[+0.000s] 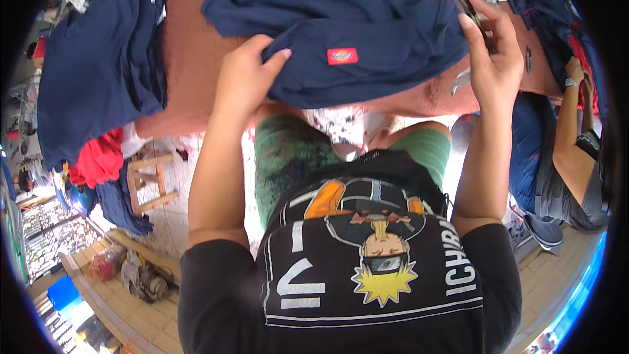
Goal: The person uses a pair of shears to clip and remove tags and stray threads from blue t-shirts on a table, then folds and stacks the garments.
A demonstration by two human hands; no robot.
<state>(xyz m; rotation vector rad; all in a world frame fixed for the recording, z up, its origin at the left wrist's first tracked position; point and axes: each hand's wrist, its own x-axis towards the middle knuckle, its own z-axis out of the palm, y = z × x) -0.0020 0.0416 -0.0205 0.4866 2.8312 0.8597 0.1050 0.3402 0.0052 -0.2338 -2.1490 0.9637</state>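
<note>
A navy garment (386, 13) lies across the brown-covered table in front of me, its near part folded over with a small red label (342, 56) facing up. My left hand (252, 69) pinches its near left edge, thumb on top and the other fingers hidden under the cloth. At the right end of the garment, my right hand (495, 52) is closed around a slim dark tool (477, 21). The tool's exact kind is hard to make out among the fingers. The right thumb is close to the cloth's edge; whether it touches I cannot tell.
A stack of navy garments (108, 59) hangs over the table's left side, with red cloth (98, 157) below it. A wooden stool (151, 183) stands beneath. At the right, another person's arm (570, 131) reaches toward more navy and red cloth. Brown cover (190, 59) shows between piles.
</note>
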